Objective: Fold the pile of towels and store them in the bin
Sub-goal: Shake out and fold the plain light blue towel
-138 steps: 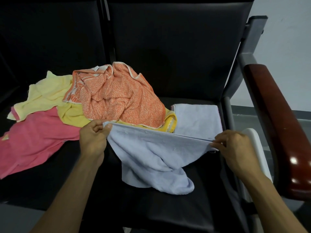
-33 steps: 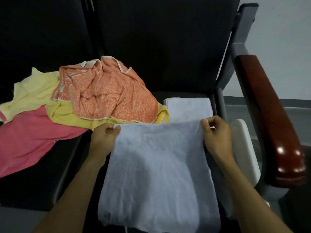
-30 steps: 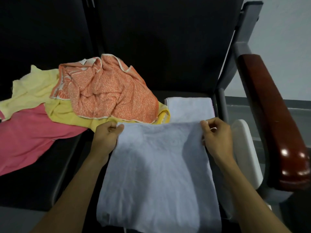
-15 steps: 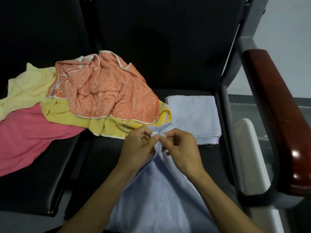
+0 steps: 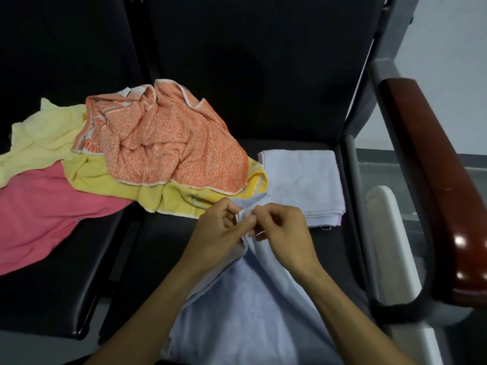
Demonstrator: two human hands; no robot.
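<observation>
- Two hands meet over the front part of the right-hand seat of a black bench (image 5: 303,106), pinching the same pale blue towel (image 5: 245,312).
- Left hand (image 5: 218,233): fingers curled, thumb & fingertips nipping the towel's top corners together.
- Right hand (image 5: 283,230): also curled, pinching the same bunched edge, touching the left hand.
- The towel hangs from that pinch, spreading wide toward the bench's front edge & out of view at the bottom.
- Folded pale blue towel (image 5: 303,180) lies flat near the seat's back right corner, just beyond the hands.
- Unfolded pile to the left, across both seats: orange patterned towel (image 5: 171,148) on top, yellow towel (image 5: 110,180) under it, pale yellow towel (image 5: 44,135) further left, pink towel (image 5: 42,214) at the left edge.
- Dark red armrest (image 5: 432,180) on the right; white plastic part (image 5: 387,241) beside it. Can't tell if that is the bin.
</observation>
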